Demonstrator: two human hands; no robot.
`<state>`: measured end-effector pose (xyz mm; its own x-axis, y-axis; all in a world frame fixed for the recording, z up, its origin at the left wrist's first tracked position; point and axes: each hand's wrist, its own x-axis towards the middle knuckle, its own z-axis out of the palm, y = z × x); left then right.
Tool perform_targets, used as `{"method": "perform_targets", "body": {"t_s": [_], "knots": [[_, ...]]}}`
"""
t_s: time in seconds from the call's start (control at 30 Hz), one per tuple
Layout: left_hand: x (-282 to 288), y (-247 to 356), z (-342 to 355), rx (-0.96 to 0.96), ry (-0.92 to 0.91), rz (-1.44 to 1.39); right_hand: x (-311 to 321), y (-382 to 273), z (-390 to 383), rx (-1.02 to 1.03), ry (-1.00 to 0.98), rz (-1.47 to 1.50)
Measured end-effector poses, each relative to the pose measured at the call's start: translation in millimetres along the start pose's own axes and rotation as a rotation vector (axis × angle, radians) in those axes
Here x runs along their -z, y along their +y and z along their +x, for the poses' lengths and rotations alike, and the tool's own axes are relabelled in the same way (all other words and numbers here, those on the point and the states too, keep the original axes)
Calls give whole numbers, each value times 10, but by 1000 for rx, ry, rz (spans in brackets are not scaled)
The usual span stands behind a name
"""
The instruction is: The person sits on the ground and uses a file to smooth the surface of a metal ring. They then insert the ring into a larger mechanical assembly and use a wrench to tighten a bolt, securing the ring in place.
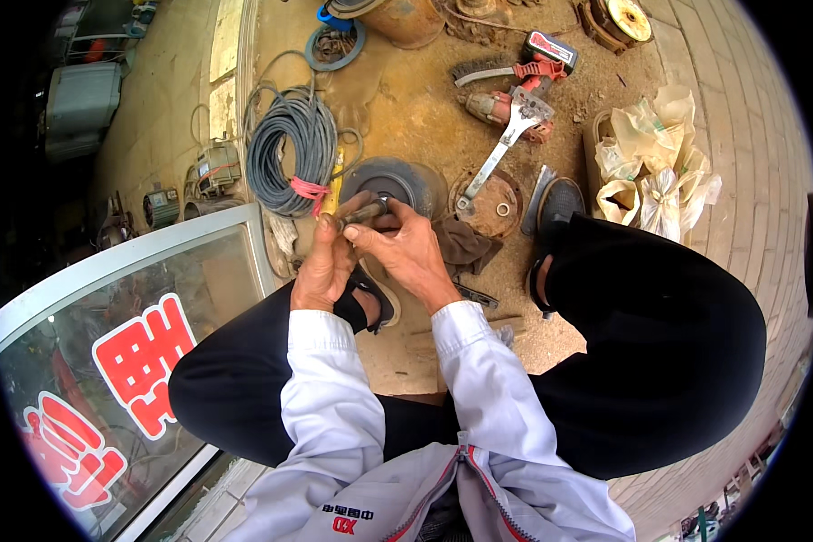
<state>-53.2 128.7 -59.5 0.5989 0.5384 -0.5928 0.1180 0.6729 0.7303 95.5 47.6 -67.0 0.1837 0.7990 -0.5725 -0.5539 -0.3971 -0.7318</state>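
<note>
Both my hands are closed on a short, dark metal shaft [365,213], held tilted between my knees. My left hand [321,266] grips its left end with thumb and fingers. On its right part, my right hand [411,253] pinches with the thumb and bent fingers; those fingers partly hide the shaft. Just beyond sits a round dark-grey housing [429,188], its rim partly behind my hands. A brown cloth [465,250] lies to the right of my right hand. A rusty round plate [506,217] with a small ring on it rests farther right.
A grey cable coil [266,163] lies left of the housing. Farther right are a metal wrench [492,163], a red cordless power tool [490,107] and a wire brush [479,69]. A blue-grey dish [313,56] holds small parts. Plastic bags [659,194] stand right; a glass door [217,271] stands left.
</note>
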Motion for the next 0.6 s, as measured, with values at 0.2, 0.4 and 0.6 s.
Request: {"method": "perform_targets", "body": {"t_s": [0.2, 0.4, 0.6], "knots": [[-88, 13, -44, -14, 86, 25, -72, 125, 4, 79, 94, -16], [-273, 271, -304, -87, 415, 269, -63, 47, -98, 153, 206, -165], [-283, 1098, -1288, -548, 623, 270, 123, -702, -606, 387, 307, -97]]}}
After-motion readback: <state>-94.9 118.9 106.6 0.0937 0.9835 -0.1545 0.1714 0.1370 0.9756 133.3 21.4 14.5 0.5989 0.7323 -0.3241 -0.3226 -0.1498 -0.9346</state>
